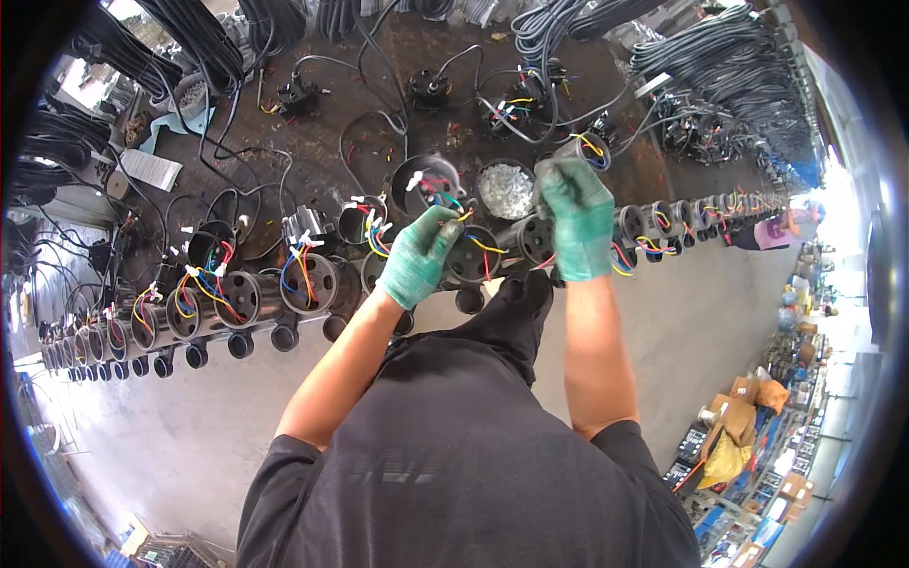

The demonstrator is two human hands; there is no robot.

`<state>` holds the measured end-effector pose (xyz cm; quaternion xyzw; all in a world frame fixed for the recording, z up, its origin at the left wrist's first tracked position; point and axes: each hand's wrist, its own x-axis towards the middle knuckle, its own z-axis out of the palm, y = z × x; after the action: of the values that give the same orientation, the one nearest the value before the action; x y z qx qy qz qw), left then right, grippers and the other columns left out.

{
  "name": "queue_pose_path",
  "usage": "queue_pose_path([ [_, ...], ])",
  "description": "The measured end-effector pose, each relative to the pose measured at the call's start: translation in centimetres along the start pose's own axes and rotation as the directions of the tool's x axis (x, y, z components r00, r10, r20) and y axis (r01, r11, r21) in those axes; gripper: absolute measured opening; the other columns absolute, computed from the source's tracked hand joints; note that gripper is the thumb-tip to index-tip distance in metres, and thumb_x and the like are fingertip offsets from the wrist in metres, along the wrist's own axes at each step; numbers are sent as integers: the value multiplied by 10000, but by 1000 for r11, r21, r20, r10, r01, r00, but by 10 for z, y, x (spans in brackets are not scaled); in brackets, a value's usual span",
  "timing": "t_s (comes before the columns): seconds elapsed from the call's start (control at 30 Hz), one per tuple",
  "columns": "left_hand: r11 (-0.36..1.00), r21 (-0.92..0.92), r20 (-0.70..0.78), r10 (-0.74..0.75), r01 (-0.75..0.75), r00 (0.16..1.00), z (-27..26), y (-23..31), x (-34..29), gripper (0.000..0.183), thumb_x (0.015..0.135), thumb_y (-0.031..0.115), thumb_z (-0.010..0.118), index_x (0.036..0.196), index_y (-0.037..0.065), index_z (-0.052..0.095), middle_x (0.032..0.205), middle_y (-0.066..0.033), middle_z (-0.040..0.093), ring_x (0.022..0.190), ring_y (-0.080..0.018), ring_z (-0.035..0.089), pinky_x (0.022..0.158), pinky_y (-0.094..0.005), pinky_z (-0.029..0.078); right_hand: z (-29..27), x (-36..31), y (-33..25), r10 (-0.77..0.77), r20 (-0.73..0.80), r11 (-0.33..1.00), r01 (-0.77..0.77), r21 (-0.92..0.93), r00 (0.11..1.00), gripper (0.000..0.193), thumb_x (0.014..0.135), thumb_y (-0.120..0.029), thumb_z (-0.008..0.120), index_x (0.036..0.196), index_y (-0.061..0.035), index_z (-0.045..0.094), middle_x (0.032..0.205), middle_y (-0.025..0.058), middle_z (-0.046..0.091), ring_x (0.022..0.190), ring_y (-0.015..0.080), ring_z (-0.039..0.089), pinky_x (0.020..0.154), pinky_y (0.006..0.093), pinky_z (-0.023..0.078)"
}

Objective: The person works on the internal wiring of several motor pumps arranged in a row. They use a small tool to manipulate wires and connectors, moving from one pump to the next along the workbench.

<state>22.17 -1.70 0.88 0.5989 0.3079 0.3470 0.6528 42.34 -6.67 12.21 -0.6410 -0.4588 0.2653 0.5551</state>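
Observation:
My left hand [415,260], in a green knit glove, pinches the ends of thin coloured wires [449,201] that come from a round black cap [426,186]. Below its fingertips is the open end of a dark motor housing [472,257] with yellow and red wires. My right hand [578,218], gloved the same way, is closed beside a round tub [480,192] of small clear-white connectors [508,189]. Whatever its fingers hold is hidden. Another cylinder [589,148] with coloured wires lies just beyond that hand.
A long row of wired cylinders [237,297] lines the bench's near edge on both sides. Coiled black cables [701,71] are heaped along the back. Loose cable ends with black caps [428,89] lie across the dark bench top [379,142]. Shelves with boxes [734,417] stand at right.

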Motion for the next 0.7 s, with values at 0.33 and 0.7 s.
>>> queue_pose_path([
  [0.33, 954, 208, -217, 259, -214, 941, 5, 7, -4, 136, 1050, 102, 636, 1148, 14, 671, 869, -102, 708, 817, -179, 654, 754, -308, 524, -19, -50, 37, 7, 405, 768, 255, -588, 914, 177, 913, -106, 743, 1077, -40, 755, 1023, 160, 750, 925, 371, 724, 816, 441, 575],
  [0.7, 728, 564, 90, 414, -389, 906, 7, -7, 8, 153, 904, 86, 724, 1054, 63, 746, 913, -118, 754, 896, -341, 700, 951, -440, 490, 7, -44, 22, -226, 432, 742, 441, -504, 873, 144, 892, -95, 766, 1028, -53, 746, 931, 122, 722, 839, 351, 709, 722, 432, 568],
])
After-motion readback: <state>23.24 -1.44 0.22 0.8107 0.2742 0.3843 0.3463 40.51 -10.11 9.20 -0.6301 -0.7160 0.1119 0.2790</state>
